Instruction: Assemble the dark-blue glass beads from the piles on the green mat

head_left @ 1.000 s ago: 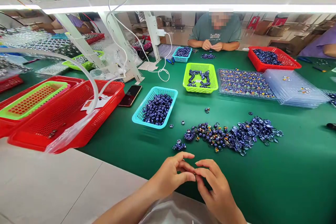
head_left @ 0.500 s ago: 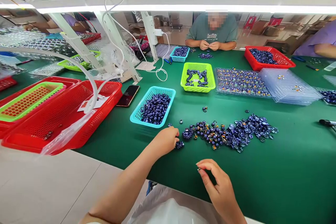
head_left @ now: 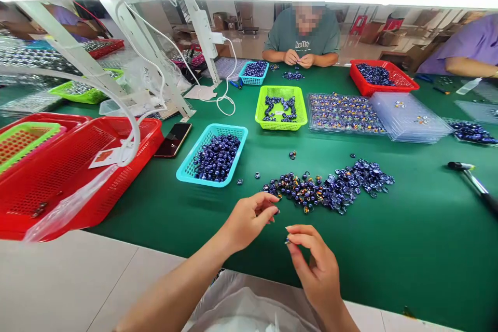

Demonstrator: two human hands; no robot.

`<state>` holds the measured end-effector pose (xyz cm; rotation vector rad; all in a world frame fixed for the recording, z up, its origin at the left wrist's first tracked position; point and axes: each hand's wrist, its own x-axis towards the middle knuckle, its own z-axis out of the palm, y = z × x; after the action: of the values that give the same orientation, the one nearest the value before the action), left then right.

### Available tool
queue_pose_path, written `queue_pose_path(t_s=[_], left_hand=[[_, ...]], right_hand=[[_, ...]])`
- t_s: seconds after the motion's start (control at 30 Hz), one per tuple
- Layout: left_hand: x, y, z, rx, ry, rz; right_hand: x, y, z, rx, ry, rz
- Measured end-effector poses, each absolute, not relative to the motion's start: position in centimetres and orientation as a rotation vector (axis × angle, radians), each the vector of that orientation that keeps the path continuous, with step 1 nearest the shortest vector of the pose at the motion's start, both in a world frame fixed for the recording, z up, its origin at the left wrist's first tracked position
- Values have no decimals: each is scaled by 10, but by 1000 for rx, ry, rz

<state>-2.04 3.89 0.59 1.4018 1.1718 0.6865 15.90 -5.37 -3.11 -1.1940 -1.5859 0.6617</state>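
Note:
My left hand (head_left: 249, 218) hovers near the front of the green table (head_left: 408, 228), its fingertips pinched on a small dark blue bead piece beside the left end of a long pile of blue beads (head_left: 330, 189). My right hand (head_left: 315, 264) is just below and to the right, with thumb and forefinger pinched on a tiny bead at its fingertips. The two hands are a short gap apart. A teal basket (head_left: 212, 155) full of blue beads stands to the upper left of my left hand.
A green basket (head_left: 280, 108), clear trays of beads (head_left: 342, 113) and a red basket (head_left: 375, 77) sit farther back. Red baskets (head_left: 78, 171) and a phone (head_left: 173, 140) lie left. A tool (head_left: 472, 181) lies right. A person works across the table; another's arm is at far right.
My left hand reached out to the small bead cluster at the pile's left end, then drew back toward my right hand with a piece. The view shifted right and down.

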Motion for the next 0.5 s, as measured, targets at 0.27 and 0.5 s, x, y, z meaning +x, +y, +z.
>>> queue_pose_path(t_s=[0.27, 0.5], left_hand=[[10, 19, -2, 1160, 1030, 782], [3, 18, -4, 1204, 981, 690]], right_hand=[[152, -53, -23, -1197, -1700, 358], [162, -55, -25, -1247, -1797, 264]])
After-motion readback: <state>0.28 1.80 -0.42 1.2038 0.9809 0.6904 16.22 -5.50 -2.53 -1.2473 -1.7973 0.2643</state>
